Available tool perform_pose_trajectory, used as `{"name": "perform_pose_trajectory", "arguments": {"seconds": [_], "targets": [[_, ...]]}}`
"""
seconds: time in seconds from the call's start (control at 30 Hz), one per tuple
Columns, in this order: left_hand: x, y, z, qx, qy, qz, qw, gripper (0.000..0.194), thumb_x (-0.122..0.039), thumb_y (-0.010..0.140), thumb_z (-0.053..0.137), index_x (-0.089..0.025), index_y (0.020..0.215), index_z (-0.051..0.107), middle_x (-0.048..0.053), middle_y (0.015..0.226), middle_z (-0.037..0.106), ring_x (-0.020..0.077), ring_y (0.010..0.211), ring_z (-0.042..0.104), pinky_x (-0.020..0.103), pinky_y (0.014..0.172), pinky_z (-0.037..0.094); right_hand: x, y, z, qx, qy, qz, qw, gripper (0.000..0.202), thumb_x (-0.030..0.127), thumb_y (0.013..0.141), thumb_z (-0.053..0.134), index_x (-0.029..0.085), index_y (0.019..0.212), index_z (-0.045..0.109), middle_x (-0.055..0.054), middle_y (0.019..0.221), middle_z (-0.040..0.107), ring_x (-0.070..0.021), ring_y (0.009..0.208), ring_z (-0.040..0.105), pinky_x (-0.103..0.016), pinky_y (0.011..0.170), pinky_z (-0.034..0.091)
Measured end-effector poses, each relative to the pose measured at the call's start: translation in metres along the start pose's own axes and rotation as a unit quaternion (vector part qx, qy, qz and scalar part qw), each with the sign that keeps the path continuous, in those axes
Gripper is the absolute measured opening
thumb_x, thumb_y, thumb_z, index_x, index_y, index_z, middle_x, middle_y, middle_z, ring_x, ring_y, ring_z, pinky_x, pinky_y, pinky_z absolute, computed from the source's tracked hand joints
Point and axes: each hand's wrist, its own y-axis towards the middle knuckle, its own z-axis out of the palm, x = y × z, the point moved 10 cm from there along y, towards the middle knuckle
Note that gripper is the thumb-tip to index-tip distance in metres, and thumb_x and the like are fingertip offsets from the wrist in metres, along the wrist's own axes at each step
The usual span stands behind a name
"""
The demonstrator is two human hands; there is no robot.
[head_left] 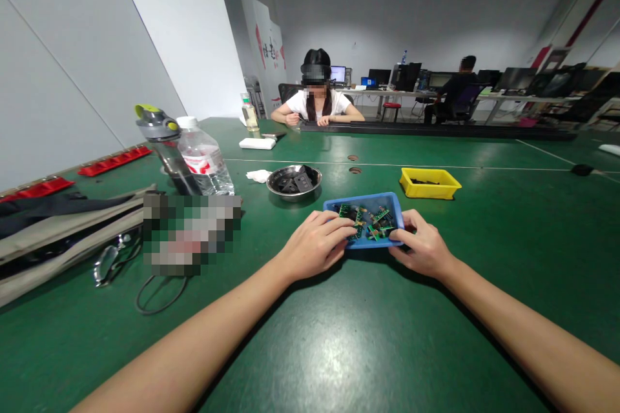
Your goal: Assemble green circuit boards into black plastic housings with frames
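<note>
Forearms [203,335] slanted in from the lower left and lower right of the frame over the green bench [329,355], leading to two hands at a blue tray [397,206] just right of centre. The right hand [426,248] had its grip closed on the tray's near right corner, thumb over the rim; the left hand [317,242] lay over the left side with fingertips inside, and whether its grip pinched anything could not be told. Spilling looked the likeliest trouble: an uneven lift or press on one side might send the loose contents over the low wall. Fingers working in the heap might also snag or bend something, since the pieces lay at odd angles. The tray held green circuit boards [380,214], bunched left and right, among darker bits too small to name. Beyond its upper left corner, a steel bowl [295,197] held black blocky parts [303,179]; it sat near enough that a careless shove of the tray could knock it. Right of centre, a yellow bin [431,191] held a shallow scatter of dark pieces [425,182]. Farther back, in the upper middle, a small bottle [250,115] with pale liquid stood left of a seated person [322,106].
</note>
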Motion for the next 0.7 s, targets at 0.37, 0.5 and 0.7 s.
{"name": "perform_pose_trajectory", "arguments": {"seconds": [0.37, 0.5, 0.7], "targets": [[-0.032, 0.003, 0.001, -0.052, 0.093, 0.097, 0.99, 0.025, -0.02, 0.105, 0.05, -0.021, 0.125, 0.066, 0.006, 0.128, 0.072, 0.0201, 0.104, 0.062, 0.035, 0.085, 0.048, 0.027, 0.004, -0.014, -0.064, -0.021, -0.073, 0.995, 0.012, 0.019, 0.086, 0.061, 0.019, 0.077, 0.069, -0.008, 0.087, 0.057, -0.0145, 0.068, 0.055, -0.023, 0.057, 0.049], [-0.037, 0.006, 0.001, -0.048, 0.119, 0.11, 0.986, 0.025, -0.021, 0.107, 0.045, -0.019, 0.121, 0.066, 0.007, 0.121, 0.074, 0.0178, 0.094, 0.063, 0.034, 0.078, 0.046, 0.035, 0.006, -0.016, -0.064, -0.034, -0.089, 0.993, 0.015, 0.018, 0.087, 0.06, 0.018, 0.075, 0.07, -0.007, 0.083, 0.057, -0.0143, 0.067, 0.053, -0.023, 0.056, 0.046], [-0.041, 0.01, -0.003, -0.053, 0.144, 0.124, 0.98, 0.022, -0.018, 0.106, 0.046, -0.018, 0.104, 0.068, 0.005, 0.101, 0.073, 0.0163, 0.083, 0.061, 0.033, 0.072, 0.042, 0.044, 0.01, -0.016, -0.063, -0.038, -0.107, 0.992, 0.019, 0.017, 0.088, 0.06, 0.018, 0.072, 0.07, -0.008, 0.083, 0.059, -0.0132, 0.064, 0.049, -0.023, 0.055, 0.041]]}}
